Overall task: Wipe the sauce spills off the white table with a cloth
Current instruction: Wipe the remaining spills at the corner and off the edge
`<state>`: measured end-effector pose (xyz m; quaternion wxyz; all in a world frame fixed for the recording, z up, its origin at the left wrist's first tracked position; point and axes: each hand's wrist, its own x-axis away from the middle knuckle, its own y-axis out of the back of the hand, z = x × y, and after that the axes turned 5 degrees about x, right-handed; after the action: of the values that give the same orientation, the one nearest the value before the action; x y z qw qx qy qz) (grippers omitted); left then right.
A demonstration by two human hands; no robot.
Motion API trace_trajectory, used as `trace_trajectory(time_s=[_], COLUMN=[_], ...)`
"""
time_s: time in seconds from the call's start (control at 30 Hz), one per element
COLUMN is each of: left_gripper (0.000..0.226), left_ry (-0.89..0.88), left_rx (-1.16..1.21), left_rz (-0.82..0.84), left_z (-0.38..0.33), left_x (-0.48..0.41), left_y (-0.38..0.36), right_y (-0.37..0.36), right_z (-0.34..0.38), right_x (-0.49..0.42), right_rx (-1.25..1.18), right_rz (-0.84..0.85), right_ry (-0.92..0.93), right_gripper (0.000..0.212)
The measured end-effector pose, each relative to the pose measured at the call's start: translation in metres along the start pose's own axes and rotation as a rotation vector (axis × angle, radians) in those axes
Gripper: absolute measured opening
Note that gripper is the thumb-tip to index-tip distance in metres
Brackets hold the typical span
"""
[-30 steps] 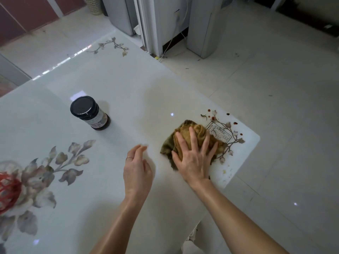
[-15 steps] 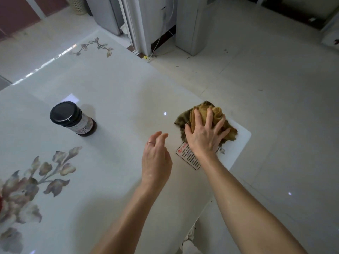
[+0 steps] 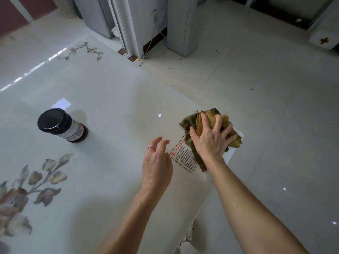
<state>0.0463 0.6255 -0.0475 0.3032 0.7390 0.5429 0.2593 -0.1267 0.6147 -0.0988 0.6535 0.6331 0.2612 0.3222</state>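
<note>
A crumpled olive and tan cloth [image 3: 190, 122] lies on the far right corner of the glossy white table [image 3: 113, 99]. My right hand [image 3: 211, 138] is on top of it, fingers spread and curling into the folds, bunching the cloth against the corner. The cloth and hand hide any sauce spots beneath them. A red and black printed sticker [image 3: 184, 155] shows on the table just left of the cloth. My left hand [image 3: 157, 162] hovers beside it with relaxed fingers, holding nothing; a ring is on one finger.
A dark sauce jar [image 3: 60, 125] with a black lid stands on the table to the left. Painted flowers [image 3: 27, 189] decorate the near left. The table edge drops to a pale tiled floor [image 3: 275, 107] on the right. Grey cabinets [image 3: 146, 24] stand behind.
My right hand has pushed the cloth toward the table's far right corner, over the spotted flower print, and its fingers now curl into the cloth. The sticker came into view. My left hand followed.
</note>
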Motion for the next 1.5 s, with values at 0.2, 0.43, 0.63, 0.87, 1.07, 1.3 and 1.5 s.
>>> trace_trajectory(time_s=[0.2,0.43,0.63,0.87,1.07,1.3,1.5], left_gripper=[0.037,0.040,0.045,0.040,0.040,0.038,0.040], left_ry=[-0.007,-0.048,-0.077,-0.080,-0.086,-0.073,-0.083], left_rx=[-0.016,-0.017,-0.020,-0.046,-0.036,-0.042,-0.032], left_rz=[0.031,0.056,0.099,0.108,0.128,0.128,0.129], left_z=[-0.002,-0.015,-0.022,-0.017,-0.022,-0.015,-0.016], left_x=[0.006,0.008,0.016,0.029,0.033,0.044,0.048], left_y=[-0.006,-0.019,-0.027,-0.025,-0.028,-0.025,-0.022], right_y=[0.000,0.002,-0.006,0.001,-0.004,-0.013,-0.023], right_z=[0.004,-0.002,-0.014,-0.018,-0.028,-0.017,-0.017], right_x=[0.014,0.003,0.040,0.019,0.031,0.061,0.081], right_rx=[-0.049,-0.049,-0.050,-0.136,-0.176,-0.195,-0.170], right_rz=[0.018,0.048,-0.037,0.081,0.037,-0.013,-0.058], right_ry=[-0.076,-0.112,-0.080,-0.217,-0.246,-0.268,-0.232], right_gripper=[0.069,0.068,0.070,0.070,0.068,0.064,0.062])
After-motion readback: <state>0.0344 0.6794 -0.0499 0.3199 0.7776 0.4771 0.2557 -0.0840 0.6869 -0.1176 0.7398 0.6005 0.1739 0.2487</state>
